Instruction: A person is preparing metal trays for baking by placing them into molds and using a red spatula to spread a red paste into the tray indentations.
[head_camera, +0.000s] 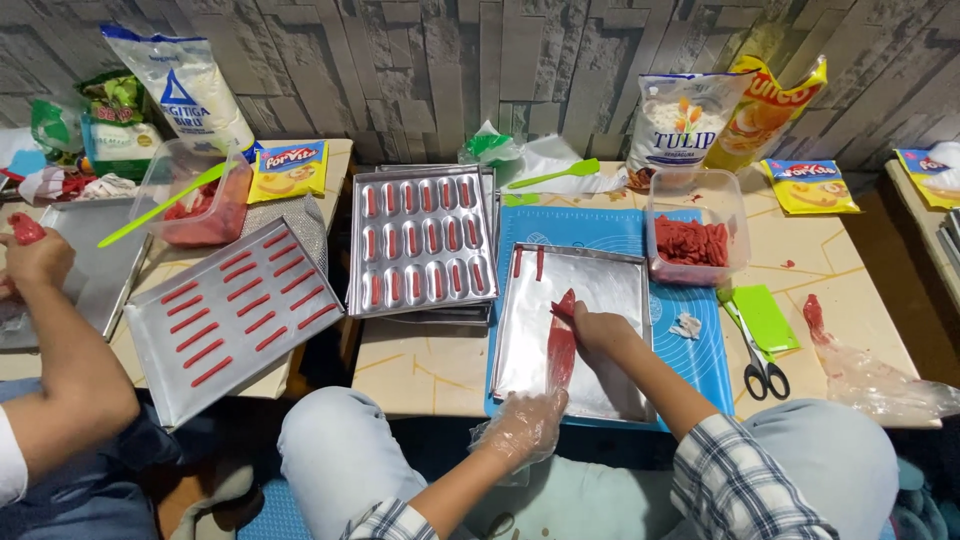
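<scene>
beige table (440, 375), blue mat (600, 228), scissors (762, 368)

Bare metal of the baking tray (600, 300) is lying open just beyond the right hand (598, 328). Farther ahead, a plastic tub (697, 235) is blocking its right side, scissors (760, 365) are lying rightward, and a filled mould tray (424, 240) is crowding the left.

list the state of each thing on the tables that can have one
piping bag: red filled, held by both hands over the flat tray
flat tray: nearly bare, two red strips at the top left
left hand: gloved, at the bag's lower end
right hand: bare, grip on the bag's upper end
mould tray: pockets filled red
scissors: closed, lying flat
clear tub: open, red pieces inside
</scene>
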